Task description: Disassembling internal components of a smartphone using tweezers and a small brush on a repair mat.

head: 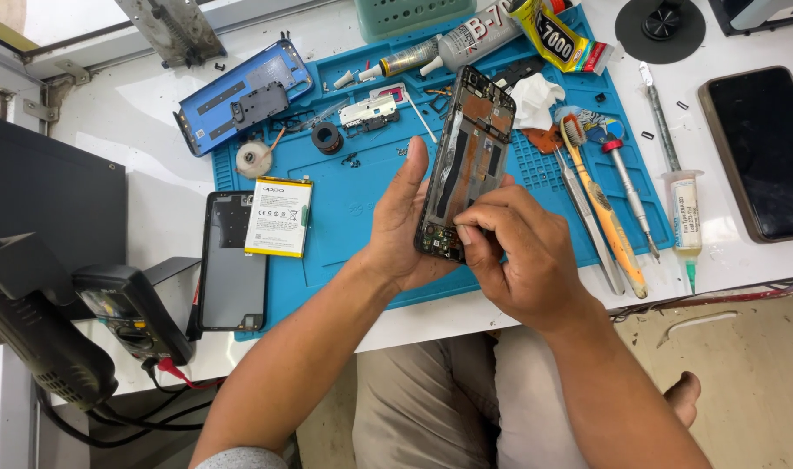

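The left hand (403, 227) cradled an opened phone frame (464, 165) from the left side and beneath, thumb raised along its left edge, fingers wrapped behind it and closed on it. The frame was held tilted above the blue work mat (353, 221), its bare inner side facing up, with circuit parts and copper-coloured patches showing. The right hand (522, 256) was bunched over the lower right part of the frame, thumb and forefinger pinched together at its bottom edge; whether anything small sat between those fingertips could not be told.

On the mat, left of the hands, lay a white battery (278, 216) partly overlapping a dark phone panel (232, 260) that reached past the mat's edge. A blue back cover (240, 94) lay at the mat's upper left corner with a dark plate on it. Near the top of the mat lay glue tubes (466, 39), and beside them a yellow packet (557, 36). A crumpled white tissue (535, 97) lay just right of the frame's upper end. To the right lay a toothbrush with an orange handle (605, 213), tweezers (588, 217) and a screwdriver (631, 191), side by side. A syringe (685, 213) rested on the white table (145, 139) off the mat's right edge, and a dark phone (757, 152) lay further right. A black meter (132, 313) sat at the lower left.
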